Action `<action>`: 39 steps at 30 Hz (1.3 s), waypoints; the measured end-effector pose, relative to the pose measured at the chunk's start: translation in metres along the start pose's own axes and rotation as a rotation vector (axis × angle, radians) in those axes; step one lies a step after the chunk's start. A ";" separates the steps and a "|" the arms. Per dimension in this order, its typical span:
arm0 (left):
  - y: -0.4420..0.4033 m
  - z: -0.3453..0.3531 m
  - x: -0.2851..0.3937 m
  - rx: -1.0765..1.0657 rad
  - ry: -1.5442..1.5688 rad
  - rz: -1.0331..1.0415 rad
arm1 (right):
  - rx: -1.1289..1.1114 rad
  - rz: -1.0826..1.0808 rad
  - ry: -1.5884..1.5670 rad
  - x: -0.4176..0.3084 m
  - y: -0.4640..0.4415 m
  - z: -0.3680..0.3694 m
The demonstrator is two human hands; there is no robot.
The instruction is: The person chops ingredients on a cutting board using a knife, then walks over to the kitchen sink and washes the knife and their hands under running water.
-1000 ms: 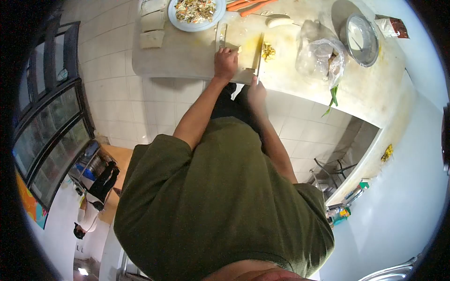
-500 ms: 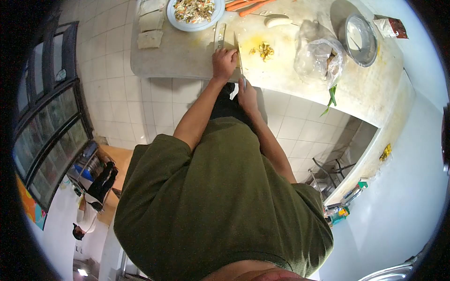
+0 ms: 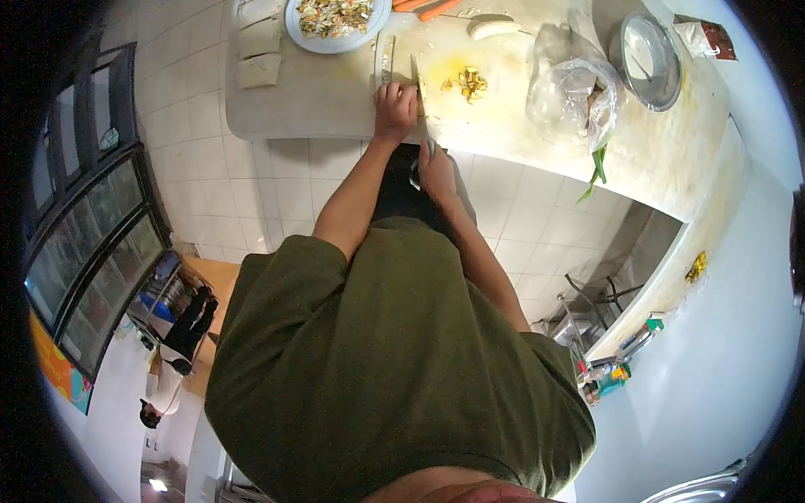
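My right hand (image 3: 438, 172) is closed round the handle of a knife (image 3: 422, 101), whose blade points away across the worktop. Just left of the blade, my left hand (image 3: 396, 111) rests with curled fingers on the worktop (image 3: 335, 101); whatever it grips is too small to make out. A pale strip-like item (image 3: 387, 57) lies beyond its fingers. To the right of the knife is a small heap of yellow-brown chopped pieces (image 3: 471, 85). A plate (image 3: 293, 25) of mixed chopped food stands farther back on the left.
Pale flat slabs (image 3: 260, 71) lie at the left. Carrots (image 3: 440, 10) and a pale elongated piece (image 3: 495, 30) are at the back. A clear plastic bag (image 3: 570, 105), green stalks (image 3: 598, 172) and a metal bowl (image 3: 673, 63) stand right. Another person (image 3: 162, 381) appears lower left.
The knife moved left from beside the chopped heap to my left hand, and my right hand moved with it. The chopped pieces shifted and spread slightly. The view shifted slightly.
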State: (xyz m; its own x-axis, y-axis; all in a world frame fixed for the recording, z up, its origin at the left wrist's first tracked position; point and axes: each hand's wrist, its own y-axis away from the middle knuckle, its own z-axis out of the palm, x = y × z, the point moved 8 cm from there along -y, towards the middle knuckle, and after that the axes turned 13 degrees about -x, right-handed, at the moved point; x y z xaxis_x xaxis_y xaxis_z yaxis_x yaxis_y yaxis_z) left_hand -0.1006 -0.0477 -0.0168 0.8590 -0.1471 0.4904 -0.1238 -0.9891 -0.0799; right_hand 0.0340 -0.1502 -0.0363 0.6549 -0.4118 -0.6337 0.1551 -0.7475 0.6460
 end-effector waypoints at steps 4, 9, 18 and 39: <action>-0.001 0.005 -0.002 -0.012 -0.021 0.011 | 0.076 -0.016 -0.029 -0.010 -0.019 -0.007; 0.002 0.009 -0.002 -0.022 -0.063 -0.017 | 0.118 0.044 -0.047 -0.022 -0.003 -0.036; 0.001 0.013 -0.007 -0.024 -0.022 -0.051 | 0.124 0.072 -0.174 0.001 0.009 -0.051; 0.001 0.017 -0.017 -0.056 -0.061 -0.067 | -0.038 0.006 -0.092 -0.009 -0.003 -0.010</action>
State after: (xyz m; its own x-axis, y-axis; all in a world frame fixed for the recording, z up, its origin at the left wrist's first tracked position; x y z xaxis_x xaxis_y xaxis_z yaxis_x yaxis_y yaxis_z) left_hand -0.1074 -0.0461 -0.0398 0.8948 -0.0816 0.4390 -0.0913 -0.9958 0.0010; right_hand 0.0351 -0.1389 -0.0287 0.5855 -0.4636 -0.6650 0.1805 -0.7252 0.6645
